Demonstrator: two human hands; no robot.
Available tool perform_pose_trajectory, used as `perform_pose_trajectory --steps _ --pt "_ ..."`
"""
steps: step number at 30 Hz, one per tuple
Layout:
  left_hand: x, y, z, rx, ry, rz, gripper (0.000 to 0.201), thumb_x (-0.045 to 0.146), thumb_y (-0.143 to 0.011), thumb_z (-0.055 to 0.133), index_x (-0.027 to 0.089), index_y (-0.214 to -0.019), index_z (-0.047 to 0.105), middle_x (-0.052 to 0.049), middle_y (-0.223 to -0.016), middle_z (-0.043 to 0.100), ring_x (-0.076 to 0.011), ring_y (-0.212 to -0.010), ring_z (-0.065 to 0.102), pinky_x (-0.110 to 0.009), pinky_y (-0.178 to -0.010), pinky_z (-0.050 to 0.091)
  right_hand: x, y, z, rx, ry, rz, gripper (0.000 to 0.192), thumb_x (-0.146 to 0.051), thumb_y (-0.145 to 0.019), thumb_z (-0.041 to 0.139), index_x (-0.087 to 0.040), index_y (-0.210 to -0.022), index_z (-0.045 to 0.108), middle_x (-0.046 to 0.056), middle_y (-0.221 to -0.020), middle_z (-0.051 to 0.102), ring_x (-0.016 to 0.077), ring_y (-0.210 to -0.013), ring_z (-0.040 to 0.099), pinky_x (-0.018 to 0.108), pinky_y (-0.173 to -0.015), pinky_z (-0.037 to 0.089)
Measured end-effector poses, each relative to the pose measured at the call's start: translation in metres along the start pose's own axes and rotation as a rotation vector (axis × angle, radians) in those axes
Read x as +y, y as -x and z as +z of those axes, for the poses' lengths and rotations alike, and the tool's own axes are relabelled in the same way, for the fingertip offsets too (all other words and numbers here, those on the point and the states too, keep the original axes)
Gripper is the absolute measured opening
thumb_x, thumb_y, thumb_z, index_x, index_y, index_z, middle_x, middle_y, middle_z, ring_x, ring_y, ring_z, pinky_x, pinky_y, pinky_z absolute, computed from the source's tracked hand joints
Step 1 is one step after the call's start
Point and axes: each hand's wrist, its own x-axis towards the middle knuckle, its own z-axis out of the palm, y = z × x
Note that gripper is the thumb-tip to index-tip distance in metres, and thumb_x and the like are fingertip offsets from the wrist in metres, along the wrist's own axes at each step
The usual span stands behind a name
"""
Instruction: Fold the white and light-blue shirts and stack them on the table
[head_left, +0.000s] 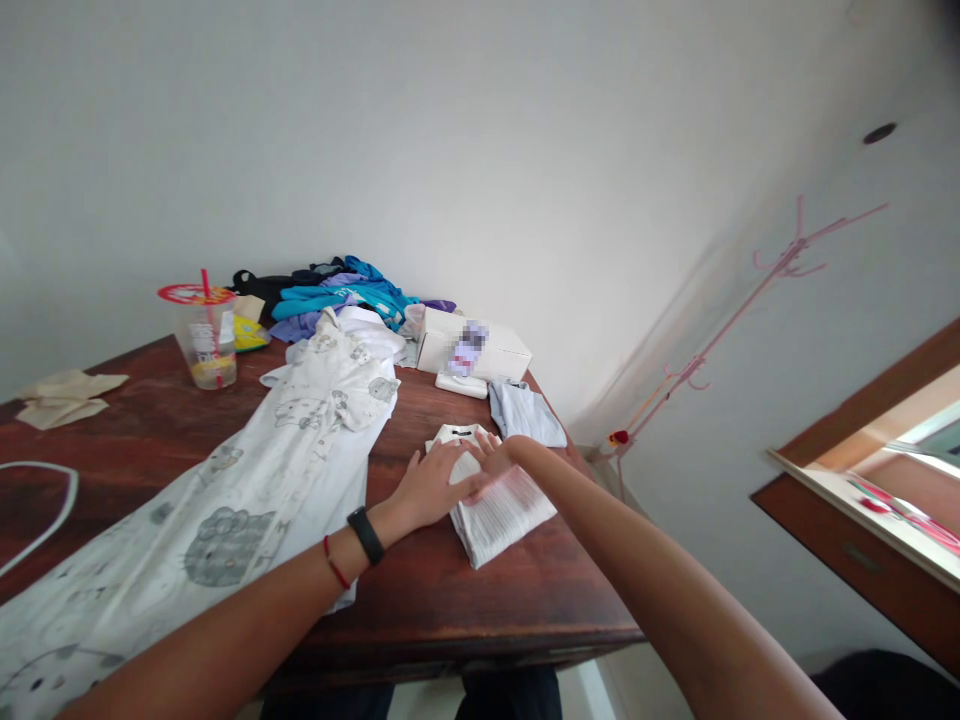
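A white ribbed shirt (499, 515) lies folded into a compact bundle near the table's right side, its collar and dark label at the far end. My left hand (433, 487) rests on its left edge with the fingers stretched out. Flat on its upper part lies my right hand (491, 462), fingers extended, close beside the left. Neither hand grips anything. To the left, a white garment with grey cat prints (247, 500) is spread lengthwise, with plain white cloth under it. Just beyond the folded shirt sits a folded light grey garment (527, 412).
Along the wall stand a clothes heap (337, 295) and a white box (495, 345). A plastic cup with a straw (206, 340), brown paper napkins (67, 395) and a white hanger (71, 490) are on the left. A pink coat rack (712, 345) leans beyond the dark wooden table (480, 610).
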Motion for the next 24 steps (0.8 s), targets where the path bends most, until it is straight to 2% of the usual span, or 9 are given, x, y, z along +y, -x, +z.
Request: perform_pose_trajectory --steps 2,4,6,8,10,15,20,22,24 --pt "-0.005 -0.005 -0.002 0.147 0.056 0.006 0.058 0.063 -0.096 0.047 0.026 -0.140 0.055 -0.010 -0.153 0.051 -0.0346 -0.145 0.039 -0.054 -0.118 0.030 0.002 0.002 0.007 0.021 -0.005 -0.008 0.147 -0.082 -0.053 0.078 -0.036 -0.159 -0.013 0.005 -0.164 -0.031 0.0404 -0.152 -0.021 0.067 -0.120 0.001" --pt "-0.011 -0.009 -0.002 0.248 0.102 0.022 0.053 0.055 -0.097 0.050 0.022 -0.137 0.057 -0.012 -0.147 0.055 -0.0323 -0.140 0.046 -0.046 -0.116 0.035 0.002 0.005 0.020 0.074 -0.037 -0.015 0.143 -0.087 -0.058 0.071 -0.036 -0.159 -0.015 0.003 -0.163 -0.033 0.0391 -0.152 -0.024 0.067 -0.120 0.001" --pt "-0.017 -0.013 -0.002 0.308 0.161 0.029 0.051 0.050 -0.096 0.051 0.017 -0.136 0.056 -0.015 -0.142 0.058 -0.0311 -0.135 0.051 -0.042 -0.115 0.037 0.002 0.009 0.038 0.231 -0.110 -0.032 0.124 -0.089 -0.071 0.057 -0.037 -0.162 -0.009 0.001 -0.166 -0.027 0.0365 -0.153 -0.022 0.067 -0.121 0.003" --pt "-0.021 -0.015 0.000 0.342 0.227 0.035 0.048 0.047 -0.096 0.052 0.016 -0.132 0.057 -0.016 -0.138 0.060 -0.0302 -0.132 0.054 -0.041 -0.115 0.037 0.001 0.012 0.056 0.437 -0.177 -0.039 0.095 -0.085 -0.087 0.037 -0.039 -0.163 0.002 -0.001 -0.171 -0.013 0.0316 -0.156 -0.014 0.064 -0.122 0.005" --pt "-0.022 -0.017 0.002 0.364 0.292 0.041 0.045 0.046 -0.094 0.054 0.016 -0.127 0.059 -0.015 -0.135 0.063 -0.0296 -0.129 0.056 -0.041 -0.115 0.038 0.000 0.014 0.069 0.573 -0.207 -0.031 0.081 -0.080 -0.094 0.024 -0.039 -0.163 0.011 -0.002 -0.172 -0.001 0.0277 -0.158 -0.007 0.061 -0.122 0.007" --pt "-0.020 -0.019 0.003 0.365 0.449 0.003 0.042 0.041 -0.088 0.062 0.017 -0.122 0.061 -0.014 -0.133 0.064 -0.0290 -0.129 0.056 -0.041 -0.116 0.036 -0.003 0.017 0.072 0.584 -0.211 -0.019 0.081 -0.080 -0.094 0.027 -0.038 -0.163 0.016 -0.002 -0.172 0.005 0.0282 -0.158 -0.003 0.059 -0.123 0.009" --pt "-0.025 -0.025 -0.006 0.401 0.745 -0.215 0.042 0.041 -0.084 0.068 0.016 -0.117 0.060 -0.015 -0.135 0.062 -0.0297 -0.132 0.053 -0.040 -0.111 0.039 -0.003 0.019 0.071 0.594 -0.227 -0.031 0.077 -0.078 -0.096 0.021 -0.039 -0.162 0.018 -0.001 -0.172 0.006 0.0274 -0.158 -0.002 0.059 -0.123 0.010" --pt "-0.028 -0.025 -0.012 0.368 0.822 -0.257 0.043 0.043 -0.086 0.066 0.017 -0.119 0.057 -0.015 -0.133 0.063 -0.0289 -0.127 0.057 -0.042 -0.104 0.046 -0.002 0.019 0.072 0.610 -0.248 -0.041 0.073 -0.076 -0.098 0.017 -0.040 -0.161 0.021 -0.002 -0.172 0.008 0.0270 -0.158 -0.001 0.058 -0.122 0.011" --pt "-0.028 -0.024 -0.020 0.288 0.987 -0.325 0.043 0.041 -0.085 0.069 0.020 -0.119 0.054 -0.012 -0.128 0.065 -0.0270 -0.120 0.062 -0.043 -0.097 0.051 -0.001 0.019 0.073 0.627 -0.265 -0.051 0.072 -0.075 -0.098 0.016 -0.040 -0.161 0.024 -0.002 -0.171 0.010 0.0270 -0.158 0.001 0.058 -0.122 0.012"
